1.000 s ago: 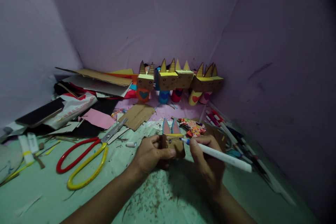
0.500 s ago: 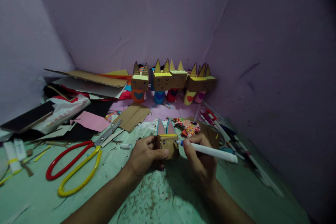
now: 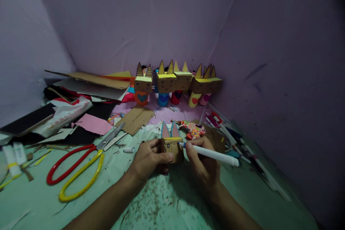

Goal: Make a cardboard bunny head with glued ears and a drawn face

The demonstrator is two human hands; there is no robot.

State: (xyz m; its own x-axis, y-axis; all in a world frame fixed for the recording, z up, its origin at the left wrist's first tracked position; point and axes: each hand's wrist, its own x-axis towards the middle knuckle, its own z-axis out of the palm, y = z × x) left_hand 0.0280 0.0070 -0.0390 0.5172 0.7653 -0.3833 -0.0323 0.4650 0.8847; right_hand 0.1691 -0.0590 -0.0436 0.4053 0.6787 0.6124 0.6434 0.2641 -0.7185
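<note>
A small cardboard animal head [image 3: 175, 152] with pink ears edged in blue faces me, an eye drawn on its left side. My left hand [image 3: 149, 158] grips it by the left side, thumb across the front. In my right hand [image 3: 203, 158] is a white marker [image 3: 215, 155] with a blue tip, the tip at the upper right of the cardboard face. Whether the tip touches the cardboard, I cannot tell. A small white marker cap [image 3: 128, 150] lies just left of my left hand.
Red-and-yellow scissors [image 3: 81, 172] lie at the left. Several finished cardboard figures [image 3: 166, 83] stand at the back. Cardboard and paper sheets [image 3: 94, 81] are piled back left. Patterned fabric [image 3: 192, 129] sits behind my right hand; several markers [image 3: 215, 118] lie along the right wall.
My right hand and the marker have shifted slightly left, bringing the tip a little closer over the cardboard face. My left hand keeps its hold on the head.
</note>
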